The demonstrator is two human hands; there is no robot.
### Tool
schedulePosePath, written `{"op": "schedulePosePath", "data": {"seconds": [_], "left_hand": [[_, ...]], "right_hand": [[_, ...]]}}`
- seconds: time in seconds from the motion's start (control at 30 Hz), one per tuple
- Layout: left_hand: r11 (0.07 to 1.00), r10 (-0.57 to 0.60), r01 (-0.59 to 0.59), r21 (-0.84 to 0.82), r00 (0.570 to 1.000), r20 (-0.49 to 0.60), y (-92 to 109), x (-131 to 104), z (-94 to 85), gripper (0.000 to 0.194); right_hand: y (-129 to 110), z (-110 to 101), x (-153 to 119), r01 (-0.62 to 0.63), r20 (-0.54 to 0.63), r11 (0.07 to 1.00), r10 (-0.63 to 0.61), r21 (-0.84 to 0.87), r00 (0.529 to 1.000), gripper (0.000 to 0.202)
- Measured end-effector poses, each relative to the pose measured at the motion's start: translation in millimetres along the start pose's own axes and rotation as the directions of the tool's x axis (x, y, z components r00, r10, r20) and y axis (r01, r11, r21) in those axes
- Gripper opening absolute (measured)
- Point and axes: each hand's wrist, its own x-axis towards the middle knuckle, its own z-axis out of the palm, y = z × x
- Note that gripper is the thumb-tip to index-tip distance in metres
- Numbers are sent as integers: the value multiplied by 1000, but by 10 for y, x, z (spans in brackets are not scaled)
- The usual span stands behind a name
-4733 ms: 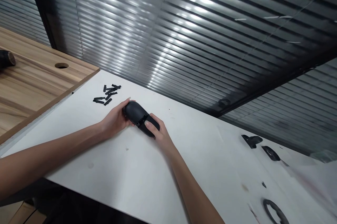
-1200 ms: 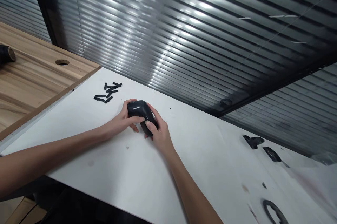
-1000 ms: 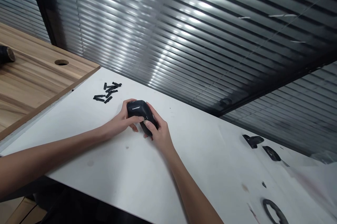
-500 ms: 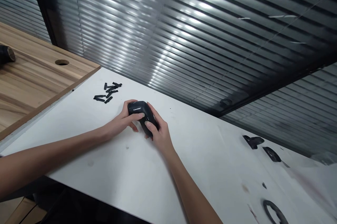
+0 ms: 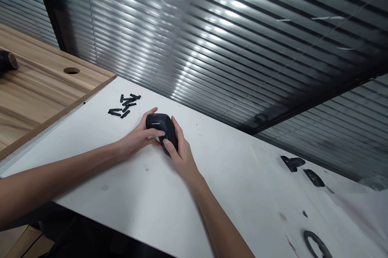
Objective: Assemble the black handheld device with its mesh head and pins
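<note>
Between my two hands is a black handheld device with a bent, rounded body and small white lettering too small to read for sure. My left hand grips its wider left end, the thumb lying across the front. Around the lower right part wraps my right hand, its thumb pressed on the front close to the left thumb. The device is held over the white table; whether it touches the surface I cannot tell. Beyond my left hand lie several small black strips in a loose pile.
On the right of the white table lie black curved parts, a black ring-shaped piece and clear plastic film. A wooden desk with a round hole adjoins at left. Glass with blinds rises behind.
The device has turned slightly and shifted a little to the left in my hands. My right thumb has moved slightly left, and fingers of both hands have shifted on the body.
</note>
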Motion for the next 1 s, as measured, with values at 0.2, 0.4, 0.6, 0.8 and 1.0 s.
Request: {"op": "schedulePosePath", "data": {"seconds": [0.2, 0.4, 0.6, 0.8, 1.0], "left_hand": [[988, -46, 45, -150, 999, 0, -34, -10, 14, 81], [959, -115, 113, -261, 993, 10, -44, -24, 26, 88], [938, -113, 125, -325, 992, 56, -102, -3, -10, 91], [934, -117, 127, -333, 992, 50, -122, -5, -23, 95], [941, -113, 122, -317, 992, 48, -108, -18, -10, 94]], "right_hand": [[-15, -2, 0, 35, 26, 999, -34, -18, 999, 76], [-55, 24, -3, 28, 10, 998, -28, -56, 1000, 86], [-82, 39, -11, -9, -1, 992, 9, -124, 1000, 84], [-102, 37, -16, -18, 7, 989, 19, -147, 1000, 85], [-97, 35, -12, -27, 12, 992, 28, -126, 1000, 85]]}}
